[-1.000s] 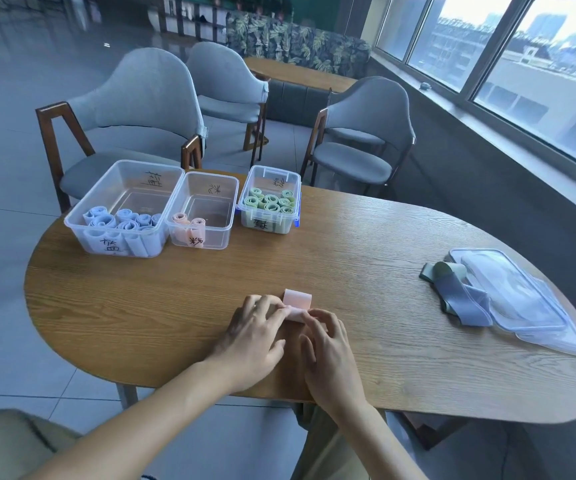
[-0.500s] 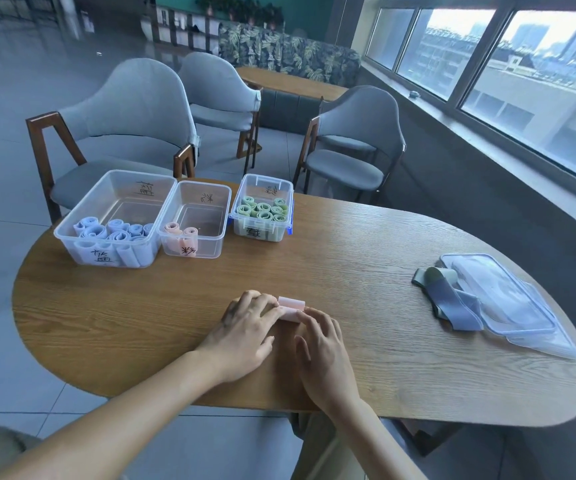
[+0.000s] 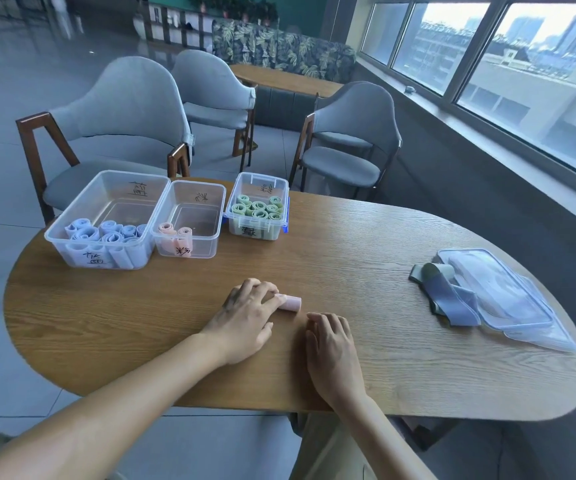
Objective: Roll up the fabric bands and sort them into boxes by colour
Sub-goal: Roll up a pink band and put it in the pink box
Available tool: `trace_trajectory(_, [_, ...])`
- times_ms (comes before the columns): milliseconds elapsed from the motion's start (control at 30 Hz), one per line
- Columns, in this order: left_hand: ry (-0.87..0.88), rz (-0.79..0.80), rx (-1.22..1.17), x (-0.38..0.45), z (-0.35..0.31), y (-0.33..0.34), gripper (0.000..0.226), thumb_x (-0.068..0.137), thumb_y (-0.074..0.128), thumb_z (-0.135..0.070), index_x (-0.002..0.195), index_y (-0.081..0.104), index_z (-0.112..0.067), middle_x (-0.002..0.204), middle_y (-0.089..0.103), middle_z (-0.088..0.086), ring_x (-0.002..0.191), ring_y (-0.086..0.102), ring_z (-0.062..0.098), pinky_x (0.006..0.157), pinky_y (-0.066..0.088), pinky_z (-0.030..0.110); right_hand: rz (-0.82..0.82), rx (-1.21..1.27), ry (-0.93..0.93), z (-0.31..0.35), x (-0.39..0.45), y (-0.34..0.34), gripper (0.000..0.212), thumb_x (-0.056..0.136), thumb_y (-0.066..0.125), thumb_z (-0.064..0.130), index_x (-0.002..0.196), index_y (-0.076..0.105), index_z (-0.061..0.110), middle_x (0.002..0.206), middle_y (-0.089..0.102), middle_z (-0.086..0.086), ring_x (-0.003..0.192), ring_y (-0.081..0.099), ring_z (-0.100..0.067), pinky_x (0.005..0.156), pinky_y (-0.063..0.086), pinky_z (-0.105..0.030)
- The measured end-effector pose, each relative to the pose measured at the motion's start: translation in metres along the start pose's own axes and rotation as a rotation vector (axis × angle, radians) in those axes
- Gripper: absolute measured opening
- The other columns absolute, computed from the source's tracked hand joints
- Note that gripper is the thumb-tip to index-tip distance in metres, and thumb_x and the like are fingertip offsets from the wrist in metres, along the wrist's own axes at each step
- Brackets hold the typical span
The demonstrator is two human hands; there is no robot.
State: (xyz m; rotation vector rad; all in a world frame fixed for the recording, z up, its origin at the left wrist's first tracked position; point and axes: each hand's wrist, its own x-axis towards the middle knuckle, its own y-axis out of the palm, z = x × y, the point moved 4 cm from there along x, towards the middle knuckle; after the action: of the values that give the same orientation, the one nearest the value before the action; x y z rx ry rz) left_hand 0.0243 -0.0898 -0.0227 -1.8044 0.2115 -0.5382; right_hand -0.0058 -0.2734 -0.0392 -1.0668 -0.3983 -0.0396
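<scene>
Left hand curled over pink roll, fingertips gripping its end on table. Right hand flat, fingers relaxed, resting on wood, holding nothing.

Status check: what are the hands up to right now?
Left hand holds pink roll. Right hand open, resting on table. Nothing blocking pink box.

Three clear boxes are sitting on the table; two pink rolls are lying in the middle one; one pink roll is lying outside; three grey chairs are standing behind; two hands are showing.
</scene>
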Motion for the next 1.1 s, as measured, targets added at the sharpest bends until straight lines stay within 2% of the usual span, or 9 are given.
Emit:
trace_trajectory(200, [-0.039,0.008,-0.002,0.014,0.004,0.003,0.051,0.095,0.056,-0.029,0.145,0.045,-0.027,0.139,0.041,-0.005,0.130,0.032,0.022,0.109,0.032,0.038,0.001,0.005,0.006,0.002,-0.001,0.000,0.027,0.095,0.052,0.011,0.122,0.057,0.017,0.115,0.058,0.004,0.112,0.046,-0.016,0.101,0.036,-0.023])
trace_trajectory(433, [-0.092,0.011,-0.021,0.032,0.006,0.005,0.047,0.096,0.057,-0.029,0.143,0.051,-0.024,0.132,0.046,-0.004,0.127,0.036,0.023,0.105,0.036,0.039,-0.017,0.002,0.003,0.003,-0.001,-0.002,0.023,0.095,0.053,0.011,0.116,0.059,0.017,0.111,0.059,0.005,0.107,0.047,-0.016,0.098,0.036,-0.022])
trace_trajectory(667, [-0.151,-0.018,-0.048,0.044,0.009,0.009,0.042,0.096,0.062,-0.030,0.136,0.058,-0.020,0.124,0.052,0.001,0.121,0.043,0.025,0.098,0.040,0.039,-0.007,0.008,0.007,0.003,-0.001,-0.003,0.025,0.097,0.051,0.013,0.120,0.058,0.017,0.114,0.057,0.005,0.110,0.046,-0.015,0.099,0.037,-0.024])
trace_trajectory(900, [-0.192,-0.052,-0.047,0.052,0.011,0.011,0.031,0.090,0.071,-0.031,0.118,0.068,-0.018,0.116,0.059,0.001,0.113,0.049,0.025,0.091,0.046,0.038,-0.002,0.028,0.011,0.003,-0.001,-0.004,0.025,0.096,0.050,0.013,0.120,0.058,0.017,0.114,0.058,0.004,0.111,0.045,-0.015,0.101,0.035,-0.024])
trace_trajectory(1100, [-0.174,-0.113,-0.061,0.051,0.012,0.013,0.025,0.079,0.083,-0.026,0.099,0.071,-0.018,0.099,0.063,0.000,0.098,0.055,0.026,0.076,0.052,0.040,0.004,0.107,0.064,-0.001,0.001,-0.004,0.026,0.099,0.050,0.015,0.124,0.058,0.017,0.117,0.059,0.005,0.114,0.045,-0.013,0.101,0.033,-0.020])
